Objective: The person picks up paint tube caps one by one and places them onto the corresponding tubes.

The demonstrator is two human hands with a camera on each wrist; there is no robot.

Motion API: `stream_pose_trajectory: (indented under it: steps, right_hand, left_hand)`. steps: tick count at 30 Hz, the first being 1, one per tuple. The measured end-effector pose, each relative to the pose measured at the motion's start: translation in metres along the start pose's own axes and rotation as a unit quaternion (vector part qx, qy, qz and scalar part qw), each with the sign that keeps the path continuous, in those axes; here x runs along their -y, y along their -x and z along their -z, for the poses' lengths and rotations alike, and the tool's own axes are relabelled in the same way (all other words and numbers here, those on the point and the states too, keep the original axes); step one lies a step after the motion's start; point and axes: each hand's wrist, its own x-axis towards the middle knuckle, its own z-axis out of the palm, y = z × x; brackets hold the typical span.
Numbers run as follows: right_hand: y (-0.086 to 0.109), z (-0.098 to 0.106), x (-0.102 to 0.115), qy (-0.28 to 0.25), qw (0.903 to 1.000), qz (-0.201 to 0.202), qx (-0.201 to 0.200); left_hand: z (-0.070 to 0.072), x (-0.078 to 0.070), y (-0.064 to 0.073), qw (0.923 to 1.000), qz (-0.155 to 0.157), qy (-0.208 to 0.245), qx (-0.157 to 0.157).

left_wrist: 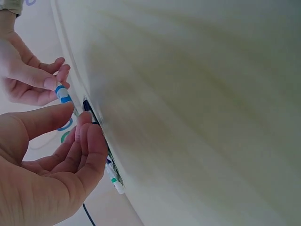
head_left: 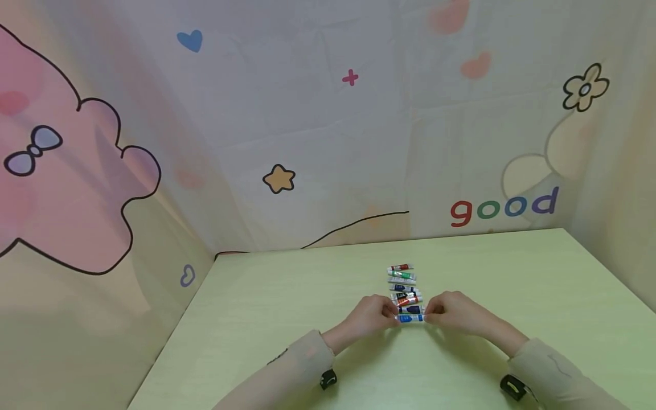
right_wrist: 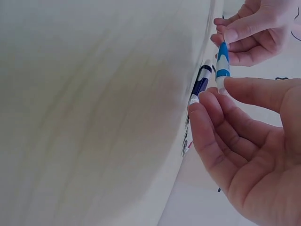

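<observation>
A small blue-and-white paint tube (head_left: 410,319) is held level between my two hands, at the near end of a column of tubes. My left hand (head_left: 373,315) pinches its flat end, and my right hand (head_left: 455,313) pinches the white cap end between thumb and fingers. In the right wrist view the blue tube (right_wrist: 223,61) is raised slightly off the table. Just beyond it lies a dark purple tube (head_left: 411,310), close to the fingertips of both hands. An orange-red tube (head_left: 407,302) and a black-labelled tube (head_left: 405,295) come after that, touching or nearly so.
Farther up the column are a dark blue tube (head_left: 404,288), a pale silvery tube (head_left: 402,281), a green tube (head_left: 402,274) and a red tube (head_left: 400,267). All lie on a pale yellow-green table (head_left: 287,296). A printed cloth (head_left: 307,114) hangs behind it.
</observation>
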Motion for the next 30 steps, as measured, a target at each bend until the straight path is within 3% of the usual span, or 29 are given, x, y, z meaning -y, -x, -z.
stream_pose_trajectory:
  steps: [18,30]
  right_hand:
    - [-0.0041,-0.0016,0.0013,0.007,0.9983,-0.050,0.029]
    - [-0.0054,-0.0023,0.0062,0.022,0.9961,-0.081,0.028]
  left_hand:
    - [-0.0028,-0.0054,-0.0052,0.9988,0.033,-0.027,0.023]
    - [-0.0056,-0.0035,-0.0069,0.9980,0.031,-0.046,0.029]
